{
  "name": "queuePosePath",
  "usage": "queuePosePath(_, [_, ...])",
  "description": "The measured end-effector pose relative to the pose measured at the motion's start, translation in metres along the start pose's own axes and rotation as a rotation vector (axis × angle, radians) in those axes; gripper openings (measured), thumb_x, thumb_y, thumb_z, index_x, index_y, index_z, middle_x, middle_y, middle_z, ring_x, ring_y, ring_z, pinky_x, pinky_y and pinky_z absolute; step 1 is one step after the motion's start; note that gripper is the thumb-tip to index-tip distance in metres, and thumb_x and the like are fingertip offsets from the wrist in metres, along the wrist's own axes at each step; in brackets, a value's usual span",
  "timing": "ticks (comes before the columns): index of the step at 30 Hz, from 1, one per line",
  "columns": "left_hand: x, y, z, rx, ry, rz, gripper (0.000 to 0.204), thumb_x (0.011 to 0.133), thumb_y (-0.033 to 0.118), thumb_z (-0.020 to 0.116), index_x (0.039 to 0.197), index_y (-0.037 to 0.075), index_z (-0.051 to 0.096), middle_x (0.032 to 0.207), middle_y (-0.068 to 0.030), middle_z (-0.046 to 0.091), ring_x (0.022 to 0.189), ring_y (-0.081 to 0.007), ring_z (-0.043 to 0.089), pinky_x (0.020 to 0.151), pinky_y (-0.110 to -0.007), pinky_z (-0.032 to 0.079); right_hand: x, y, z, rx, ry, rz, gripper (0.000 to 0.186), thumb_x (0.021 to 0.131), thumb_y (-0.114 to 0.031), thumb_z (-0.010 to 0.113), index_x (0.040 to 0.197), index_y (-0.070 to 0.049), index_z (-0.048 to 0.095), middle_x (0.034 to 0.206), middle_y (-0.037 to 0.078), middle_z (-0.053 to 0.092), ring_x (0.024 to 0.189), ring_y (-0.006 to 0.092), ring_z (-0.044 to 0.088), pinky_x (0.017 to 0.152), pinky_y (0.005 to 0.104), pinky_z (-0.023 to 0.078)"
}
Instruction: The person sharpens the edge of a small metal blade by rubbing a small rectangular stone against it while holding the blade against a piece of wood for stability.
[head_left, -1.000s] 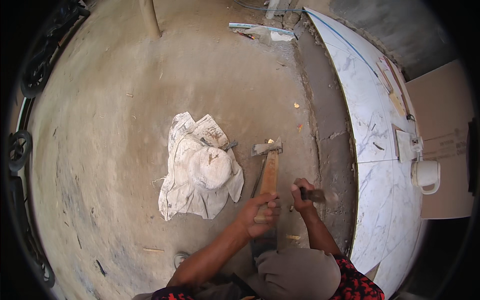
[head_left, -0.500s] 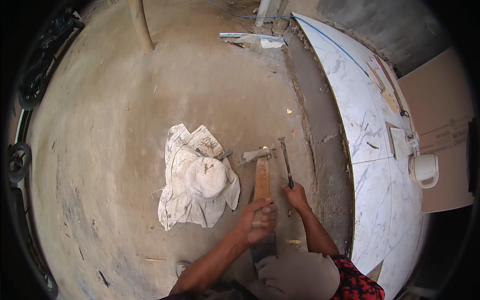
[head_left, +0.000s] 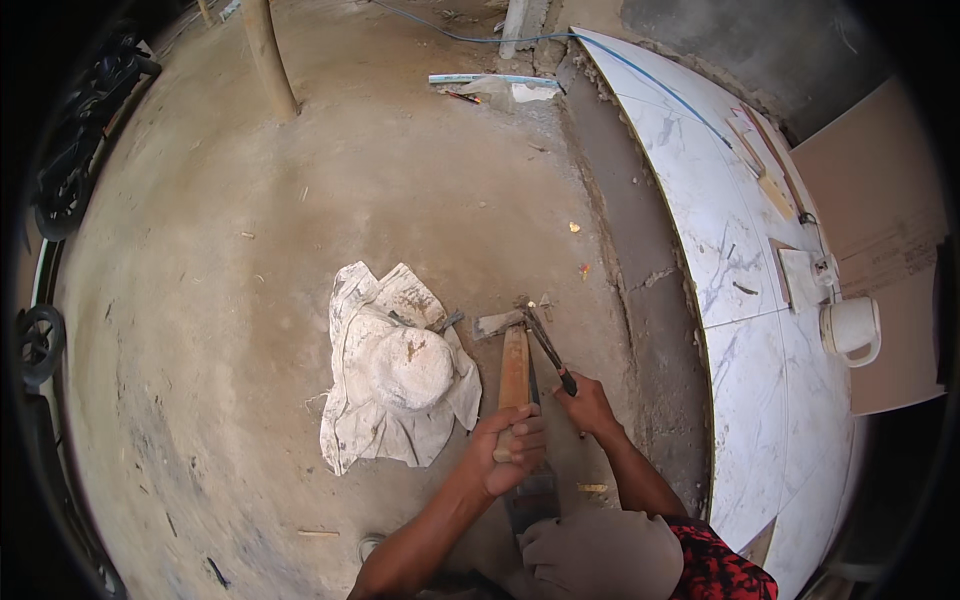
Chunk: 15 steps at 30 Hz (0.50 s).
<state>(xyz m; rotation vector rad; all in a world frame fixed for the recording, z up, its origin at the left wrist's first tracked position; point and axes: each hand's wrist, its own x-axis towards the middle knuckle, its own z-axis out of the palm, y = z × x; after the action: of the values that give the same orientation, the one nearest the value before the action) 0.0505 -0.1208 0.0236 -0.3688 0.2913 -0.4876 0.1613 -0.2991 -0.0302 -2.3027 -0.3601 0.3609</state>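
My left hand [head_left: 515, 440] is closed around the wooden handle of a hatchet-like tool [head_left: 514, 365]; its metal blade points left at the far end. In my right hand [head_left: 586, 403] is a slim hammer [head_left: 547, 345] with a dark grip, tilted to the left. The hammer's head lies at or just over the tool's head; whether they touch I cannot tell. Under my left forearm and hand runs a dark, long piece [head_left: 533, 495], partly hidden. Left of the tool lies a crumpled whitish cloth [head_left: 350, 420] with a round, dusty white lump [head_left: 411, 370] on it.
White marbled slabs [head_left: 740, 380] line the right side, bearing a white mug [head_left: 850, 330] and a wooden-handled tool [head_left: 772, 195]. A wooden post [head_left: 268, 60] stands at the far left, and a pale blue pipe [head_left: 490, 79] lies at the back. Motorbike parts [head_left: 65, 190] edge the left.
The hammer has swung from upright beside the tool to a leftward tilt, its head now at the tool's head. My left hand keeps its hold on the wooden handle.
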Motion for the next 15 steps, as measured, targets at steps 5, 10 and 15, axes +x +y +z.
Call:
queuePosePath(5, [-0.031, -0.002, -0.02, -0.034, 0.053, 0.015, 0.01, 0.094, 0.015, 0.051, 0.096, 0.006, 0.055, 0.068, 0.0029, 0.048, 0.052, -0.0078, 0.043, 0.045, -0.022, 0.036, -0.032, -0.08, -0.016, 0.577, 0.193, -0.453, 0.026, 0.087, -0.016, 0.065, 0.075, 0.001, 0.049, 0.061, 0.01, 0.051, 0.055, 0.0156, 0.05, 0.051, 0.0325, 0.041])
queuePosePath(10, [-0.012, -0.017, 0.006, 0.108, 0.18, -0.019, 0.011, 0.094, 0.016, 0.052, 0.096, 0.006, 0.055, 0.067, 0.0027, 0.047, 0.052, -0.0086, 0.043, 0.045, -0.022, 0.036, -0.012, 0.002, 0.005, 0.074, -0.059, 0.149, 0.017, 0.088, -0.016, 0.059, 0.082, 0.0, 0.055, 0.07, 0.008, 0.055, 0.064, 0.0163, 0.051, 0.063, 0.0306, 0.042])
queuePosePath(15, [-0.024, -0.017, -0.022, -0.057, 0.117, -0.017, 0.011, 0.095, 0.015, 0.05, 0.096, 0.005, 0.053, 0.068, 0.0023, 0.047, 0.052, -0.009, 0.043, 0.044, -0.022, 0.036, -0.046, -0.007, -0.002, 0.08, 0.05, 0.39, 0.021, 0.087, -0.016, 0.062, 0.082, 0.003, 0.056, 0.069, 0.013, 0.056, 0.067, 0.0176, 0.055, 0.063, 0.0324, 0.044])
